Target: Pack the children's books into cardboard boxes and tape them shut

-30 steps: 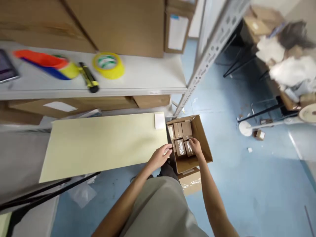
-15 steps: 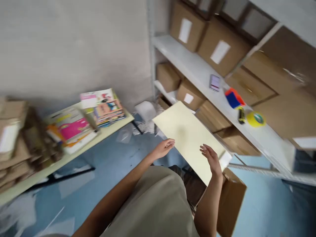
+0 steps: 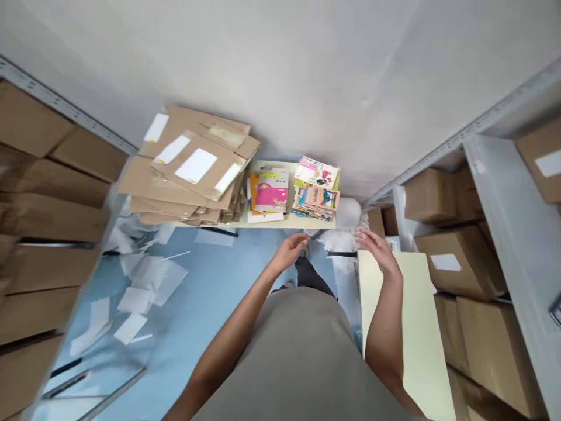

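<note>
My left hand point(image 3: 291, 250) hangs in the air over the blue floor, fingers loosely bent, with nothing in it. To its right my right hand point(image 3: 376, 248) is also bare, fingers apart, just above the far end of a pale yellow table point(image 3: 421, 327). Ahead of both hands stands another pale yellow table point(image 3: 291, 221) against the wall. On it lie a stack of books with a pink and grey cover point(image 3: 270, 194) and a pile of colourful thin books point(image 3: 316, 199). Flattened cardboard boxes point(image 3: 193, 158) with white labels are heaped at its left.
Metal shelving with brown boxes point(image 3: 460, 257) rises on the right, and more stacked boxes point(image 3: 48, 216) line the left. Paper scraps point(image 3: 144, 280) and metal bars point(image 3: 111, 397) lie on the floor. White wrapping point(image 3: 348, 211) is bunched by the back table's right end.
My view has swung left from the right-hand shelf to face the back table. The flattened boxes and books now sit ahead; the tape and phone have mostly left view. Both hands remain bare.
</note>
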`<state>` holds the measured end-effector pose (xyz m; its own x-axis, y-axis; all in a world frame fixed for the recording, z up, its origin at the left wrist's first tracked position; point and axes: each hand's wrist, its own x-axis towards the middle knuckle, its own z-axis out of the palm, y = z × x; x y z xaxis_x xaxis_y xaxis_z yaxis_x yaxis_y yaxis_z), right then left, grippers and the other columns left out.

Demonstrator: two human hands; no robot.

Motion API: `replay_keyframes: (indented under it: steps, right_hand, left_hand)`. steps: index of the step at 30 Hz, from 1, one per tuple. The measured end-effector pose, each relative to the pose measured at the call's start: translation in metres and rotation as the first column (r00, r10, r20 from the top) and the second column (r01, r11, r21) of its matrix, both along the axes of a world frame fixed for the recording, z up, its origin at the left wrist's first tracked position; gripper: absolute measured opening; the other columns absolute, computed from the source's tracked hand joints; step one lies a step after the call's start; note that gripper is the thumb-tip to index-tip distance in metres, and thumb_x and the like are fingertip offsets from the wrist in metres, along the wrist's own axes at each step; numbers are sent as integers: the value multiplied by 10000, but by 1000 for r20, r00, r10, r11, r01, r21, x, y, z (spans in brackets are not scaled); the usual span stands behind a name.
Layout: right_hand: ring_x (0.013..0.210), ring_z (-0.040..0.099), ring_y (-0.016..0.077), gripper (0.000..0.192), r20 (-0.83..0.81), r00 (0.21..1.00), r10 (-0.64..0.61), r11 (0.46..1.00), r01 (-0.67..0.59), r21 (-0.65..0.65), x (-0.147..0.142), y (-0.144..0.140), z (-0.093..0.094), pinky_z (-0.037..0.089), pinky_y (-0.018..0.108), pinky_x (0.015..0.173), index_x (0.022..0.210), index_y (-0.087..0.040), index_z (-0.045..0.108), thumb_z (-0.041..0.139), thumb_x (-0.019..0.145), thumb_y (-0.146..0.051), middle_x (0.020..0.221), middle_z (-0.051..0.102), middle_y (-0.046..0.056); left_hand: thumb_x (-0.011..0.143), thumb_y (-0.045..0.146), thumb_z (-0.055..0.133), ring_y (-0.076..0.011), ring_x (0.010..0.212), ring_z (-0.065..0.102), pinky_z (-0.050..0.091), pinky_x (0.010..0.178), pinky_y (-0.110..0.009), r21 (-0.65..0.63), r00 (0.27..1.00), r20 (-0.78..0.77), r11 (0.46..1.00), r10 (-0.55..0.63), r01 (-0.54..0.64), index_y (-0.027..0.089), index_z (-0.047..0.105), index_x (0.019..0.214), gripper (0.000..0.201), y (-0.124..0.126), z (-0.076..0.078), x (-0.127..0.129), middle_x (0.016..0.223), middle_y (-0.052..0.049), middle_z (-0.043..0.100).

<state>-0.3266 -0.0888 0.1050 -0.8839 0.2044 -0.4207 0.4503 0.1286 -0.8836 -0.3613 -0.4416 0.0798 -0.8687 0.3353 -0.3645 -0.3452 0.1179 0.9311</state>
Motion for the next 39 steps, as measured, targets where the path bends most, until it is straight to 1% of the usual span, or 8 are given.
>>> replay_keyframes:
  steps: [4, 8, 15, 19, 23, 26, 34, 39]
  right_hand:
    - [1265, 843, 349, 772, 3, 986, 166, 985, -166, -56, -92, -25, -17, 639, 550, 1182, 1348, -246, 802, 853, 838, -822, 1388, 853, 177]
    - [1242, 836, 331, 742, 12, 961, 276, 959, -274, -66, -165, -31, -40, 650, 506, 1135, 1345, -242, 799, 836, 840, -784, 1338, 869, 147]
    - [1190, 814, 339, 651, 110, 968, 224, 949, -243, 200, -244, -16, -101, 670, 450, 992, 1259, -177, 783, 813, 830, -666, 1263, 863, 171]
    - [1081, 830, 335, 612, 251, 956, 149, 874, -247, 419, -258, -20, -124, 661, 422, 944, 1187, -189, 771, 926, 765, -604, 1119, 871, 135]
    - [978, 835, 314, 546, 281, 949, 143, 880, -251, 402, -254, -27, -133, 654, 375, 858, 1123, -183, 767, 926, 808, -599, 1000, 871, 115]
    - [957, 836, 303, 492, 277, 951, 134, 887, -240, 395, -245, -32, -132, 652, 366, 847, 1112, -183, 775, 859, 873, -605, 1004, 875, 111]
    - [1058, 832, 329, 370, 267, 963, 28, 813, -178, 555, -234, -53, -110, 618, 378, 935, 1196, -196, 806, 785, 924, -446, 1150, 888, 147]
    - [1160, 812, 329, 326, 241, 970, -14, 763, -145, 630, -233, -62, -90, 598, 381, 1003, 1240, -207, 828, 677, 1002, -372, 1207, 885, 152]
  left_hand:
    - [967, 627, 783, -371, 1371, 788, 591, 1257, -573, -70, 989, -19, 987, 145, -146, 189, 811, 1316, 561, -12, 4, -44, 1405, -182, 855]
    - [1002, 576, 747, -352, 1338, 794, 614, 1224, -549, -124, 984, -22, 976, 179, -180, 183, 806, 1333, 517, -11, -1, -86, 1427, -188, 839]
    - [1023, 456, 743, -352, 1341, 784, 620, 1206, -508, -279, 971, 22, 934, 239, -223, 164, 792, 1384, 467, 10, -42, -143, 1493, -195, 802]
    - [1010, 377, 762, -402, 1453, 725, 578, 1254, -529, -355, 981, 26, 919, 193, -172, 118, 705, 1509, 564, 40, -65, -173, 1647, -258, 685]
    - [1027, 300, 697, -399, 1586, 613, 453, 1375, -507, -421, 995, -63, 901, 81, -100, 112, 746, 1429, 446, 68, -74, -195, 1605, -248, 712]
    - [1040, 296, 679, -376, 1564, 634, 451, 1380, -480, -417, 996, -73, 905, 56, -82, 151, 781, 1380, 383, 70, -77, -201, 1553, -209, 754]
    - [1033, 318, 683, -395, 1334, 783, 629, 1160, -515, -381, 997, 60, 924, 58, -31, 86, 747, 1419, 455, -14, -79, -210, 1468, -252, 803]
    - [989, 345, 737, -369, 1337, 795, 607, 1198, -480, -356, 986, 122, 933, 110, -60, 133, 786, 1281, 364, -70, -84, -210, 1417, -204, 837]
